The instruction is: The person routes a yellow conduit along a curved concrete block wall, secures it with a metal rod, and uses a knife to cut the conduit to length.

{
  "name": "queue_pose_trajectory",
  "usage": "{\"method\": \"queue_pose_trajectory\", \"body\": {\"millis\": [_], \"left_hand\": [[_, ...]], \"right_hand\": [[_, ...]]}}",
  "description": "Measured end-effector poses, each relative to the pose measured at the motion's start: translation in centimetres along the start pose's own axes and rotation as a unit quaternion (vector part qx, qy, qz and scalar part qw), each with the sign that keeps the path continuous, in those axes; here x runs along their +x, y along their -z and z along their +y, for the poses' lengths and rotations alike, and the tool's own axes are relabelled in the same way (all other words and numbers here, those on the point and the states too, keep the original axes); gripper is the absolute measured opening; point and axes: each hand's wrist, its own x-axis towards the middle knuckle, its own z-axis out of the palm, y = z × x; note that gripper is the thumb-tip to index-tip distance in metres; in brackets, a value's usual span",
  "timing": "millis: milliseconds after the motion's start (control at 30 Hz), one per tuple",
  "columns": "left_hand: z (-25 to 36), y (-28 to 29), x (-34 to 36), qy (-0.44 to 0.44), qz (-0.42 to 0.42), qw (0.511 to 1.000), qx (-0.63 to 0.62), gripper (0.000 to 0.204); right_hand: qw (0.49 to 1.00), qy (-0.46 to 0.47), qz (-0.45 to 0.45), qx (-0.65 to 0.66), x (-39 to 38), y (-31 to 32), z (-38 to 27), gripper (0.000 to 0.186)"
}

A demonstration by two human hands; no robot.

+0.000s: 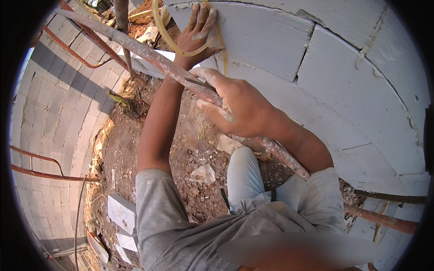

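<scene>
My left hand [197, 36] lies flat with outstretched fingers against the white block wall [262, 38]. A clear yellowish hose [171, 41] curves across the back of that hand, and a strip of it runs down the wall beside the fingers. Below, my right hand [244, 106] is closed, thumb and forefinger on either side of a paint-spotted metal pipe [149, 55]. A thin dark pointed piece [198, 83] sticks out from its fingers; its kind is unclear. Whether this hand also touches the pipe, I cannot tell. My left forearm passes beneath the pipe.
The pipe slants from upper left to lower right across my front. Rusty scaffold rails [49, 174] stand at the left before another block wall [54, 108]. Loose white blocks [122, 212] lie lower left on rough earth [181, 144], with a crumpled plastic scrap [204, 174].
</scene>
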Motion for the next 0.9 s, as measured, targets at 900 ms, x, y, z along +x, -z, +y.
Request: {"method": "queue_pose_trajectory", "body": {"millis": [900], "left_hand": [[-0.63,-0.75,-0.25,-0.011,0.004,1.0,-0.001,0.125]], "right_hand": [[1.0,0.028,0.013,0.0,0.03,-0.3,0.52,0.059]]}}
